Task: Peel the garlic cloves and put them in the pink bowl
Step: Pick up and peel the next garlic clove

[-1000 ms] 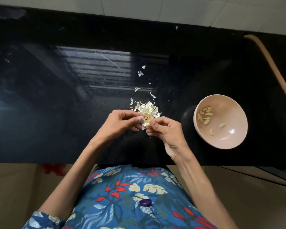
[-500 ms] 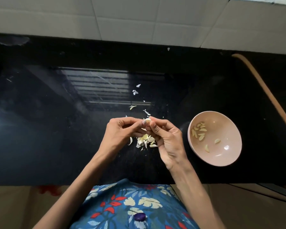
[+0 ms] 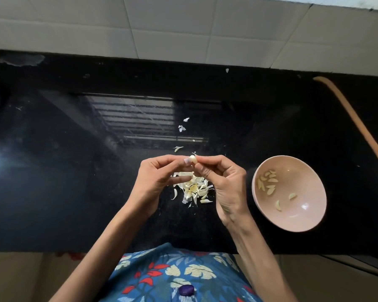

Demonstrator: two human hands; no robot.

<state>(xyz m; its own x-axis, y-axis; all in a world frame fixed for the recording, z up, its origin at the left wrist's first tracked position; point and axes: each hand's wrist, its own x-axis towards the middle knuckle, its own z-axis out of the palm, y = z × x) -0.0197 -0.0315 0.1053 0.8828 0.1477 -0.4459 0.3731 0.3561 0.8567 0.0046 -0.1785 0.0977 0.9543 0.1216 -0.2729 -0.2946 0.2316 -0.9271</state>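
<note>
Cream-white garlic clove [image 3: 193, 159] pinched between fingertips of left hand [image 3: 159, 179] and right hand [image 3: 224, 182], both curled round it, above heap of peels [image 3: 194, 189] on black table [image 3: 74, 192]. Likely to squirt free under a hard squeeze, landing among peels or beyond table edge. Pink bowl [image 3: 303, 216] just beside right hand, peeled cloves [image 3: 267, 182] inside; risk of tipping from a wrist knock.

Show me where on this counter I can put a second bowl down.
Widest bare patch: the counter left of the left hand, out to the frame edge. A second lies behind the pink bowl, between it, the tiled wall and the brown strip. Crowded: the middle, peel pile beside the right hand, scraps trailing toward the wall.
</note>
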